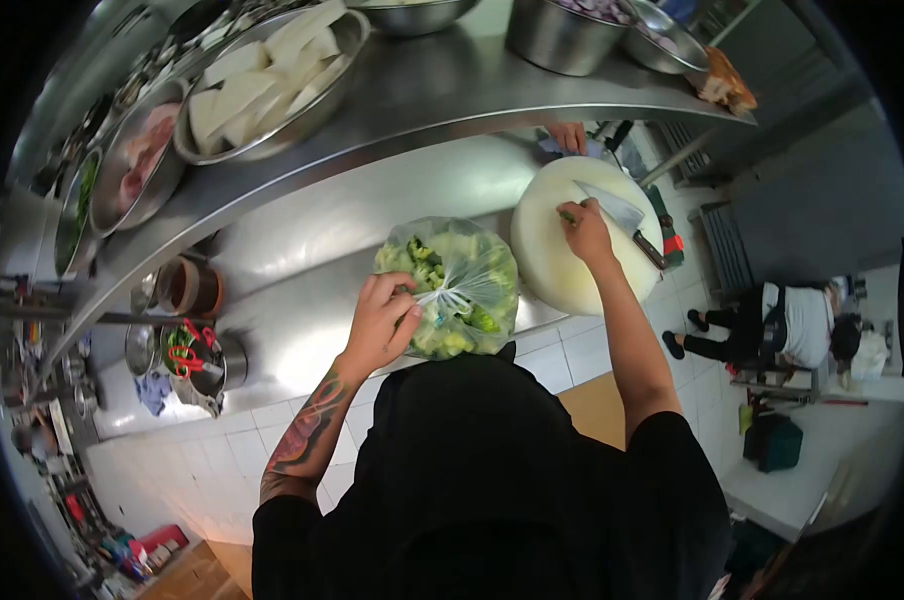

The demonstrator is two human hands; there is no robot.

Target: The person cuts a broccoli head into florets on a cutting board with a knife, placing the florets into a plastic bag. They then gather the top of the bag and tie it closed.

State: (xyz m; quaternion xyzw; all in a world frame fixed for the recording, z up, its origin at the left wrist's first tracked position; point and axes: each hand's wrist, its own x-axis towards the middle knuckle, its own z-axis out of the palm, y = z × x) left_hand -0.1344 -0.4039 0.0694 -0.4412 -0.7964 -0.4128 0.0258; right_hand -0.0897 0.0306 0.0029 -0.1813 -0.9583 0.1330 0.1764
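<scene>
A clear plastic bag (492,265) full of broccoli florets sits on the steel counter at its front edge, its neck gathered and tied. My left hand (384,315) has its fingers closed at the tied neck, on the bag's left side. My right hand (586,232) is over the round white cutting board (547,270), pinching a small green piece, probably broccoli. Just beyond that hand, a cleaver (617,210) lies on the board with its dark handle toward the right edge.
A raised steel shelf (412,95) holds bowls of white slabs (262,90), raw meat (150,150) and chopped purple onion (592,8). Another person's hand (567,136) is at a blue cloth beyond the board. Red-handled scissors (184,350) stand at left. A person (772,325) works at right.
</scene>
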